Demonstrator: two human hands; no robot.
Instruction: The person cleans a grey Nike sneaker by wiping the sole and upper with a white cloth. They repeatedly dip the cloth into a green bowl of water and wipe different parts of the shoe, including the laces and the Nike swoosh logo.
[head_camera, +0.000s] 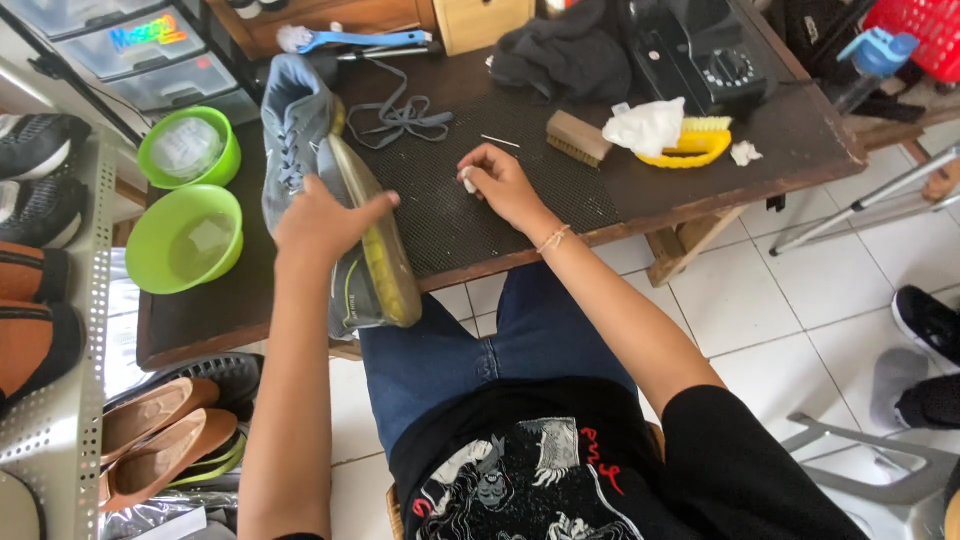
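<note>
The left hand (325, 222) grips a grey sneaker (365, 250) tipped on its side at the counter's (500, 215) front edge, its yellowed sole facing right. The right hand (500, 180), just right of the sole, pinches a small white piece (469, 184) against the counter's dark mat

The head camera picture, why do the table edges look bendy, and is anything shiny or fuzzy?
In the head view, the wide lens bows the table edge and floor tiles near the borders. Soft daylight gives weak shadows. The green bowl of water shows a pale glare. The left hand on the grey shoe and the right hand look sharp, not blurred.
</note>
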